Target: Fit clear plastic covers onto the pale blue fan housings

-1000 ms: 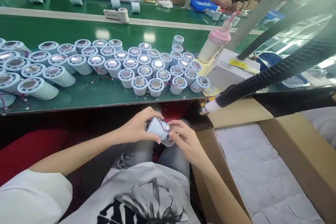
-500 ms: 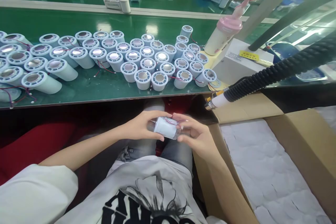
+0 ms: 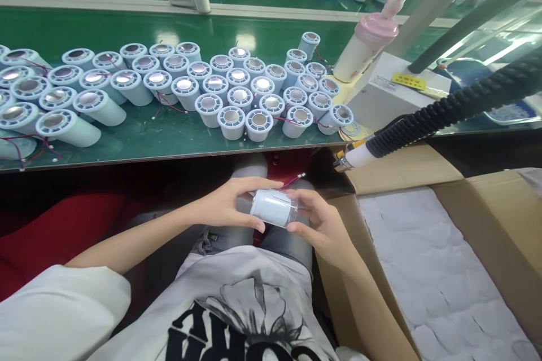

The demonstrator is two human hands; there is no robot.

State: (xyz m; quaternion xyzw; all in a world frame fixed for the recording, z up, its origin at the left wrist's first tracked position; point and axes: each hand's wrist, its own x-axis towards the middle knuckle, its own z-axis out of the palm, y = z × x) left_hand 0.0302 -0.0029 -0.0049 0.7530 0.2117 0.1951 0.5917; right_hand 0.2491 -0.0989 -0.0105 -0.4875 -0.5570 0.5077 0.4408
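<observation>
Fingers of the left hand (image 3: 224, 206) and right hand (image 3: 324, 225) clasp a pale cylinder (image 3: 273, 208) sideways at lower centre of the frame, where its loose red wire (image 3: 293, 181) could snag, or the cylinder could slip into the lap.

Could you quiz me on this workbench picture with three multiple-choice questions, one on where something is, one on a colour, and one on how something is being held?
1. Where is the pale cylinder that the person holds?
A. on the green bench
B. over the lap, below the bench edge
C. inside the cardboard box

2. What colour is the cap of the bottle?
A. pink
B. black
C. yellow

3. How is the held cylinder gripped?
A. by the left hand alone
B. by no hand
C. between both hands, lying on its side

Answers: 1 B, it sits in front of the green bench edge, above the knees. 2 A, the pump top is pink. 3 C, the left hand and right hand clasp its two ends.
</observation>
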